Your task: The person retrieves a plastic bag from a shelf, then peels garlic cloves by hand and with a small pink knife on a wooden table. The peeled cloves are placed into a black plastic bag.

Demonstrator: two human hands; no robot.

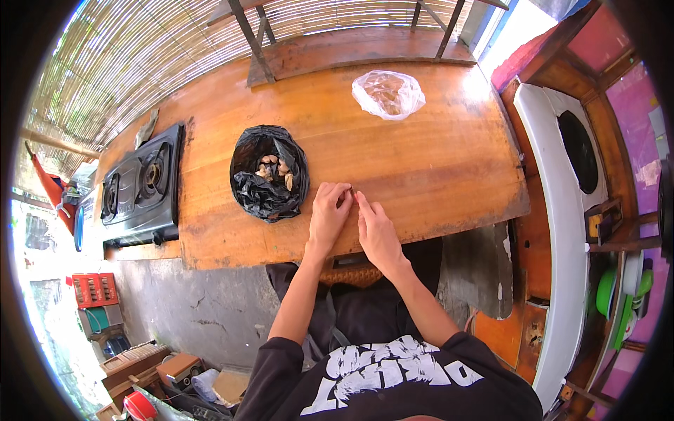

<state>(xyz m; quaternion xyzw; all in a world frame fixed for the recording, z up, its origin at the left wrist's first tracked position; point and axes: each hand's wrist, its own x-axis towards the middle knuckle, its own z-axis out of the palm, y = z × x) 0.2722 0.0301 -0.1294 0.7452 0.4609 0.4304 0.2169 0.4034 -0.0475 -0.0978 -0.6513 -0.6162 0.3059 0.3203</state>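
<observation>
My left hand (329, 213) and my right hand (380, 234) meet fingertip to fingertip just above the front part of the wooden table (432, 158). The left fingers are curled and pinch a small dark reddish-brown piece (353, 190), too small to identify. My right index finger and thumb reach to that piece, but whether they grip it is unclear. Left of my hands stands a black plastic bag (247, 192) with its mouth rolled open. Inside lie several pale brown knobbly pieces (283, 167), resembling ginger root.
A translucent plastic bag (388, 94) lies toward the back of the table. On the left is a two-burner gas stove (145, 184). A wooden shelf rack (358, 47) borders the table's back edge. A white appliance (553, 173) stands on the right, and a red crate (95, 289) at far left.
</observation>
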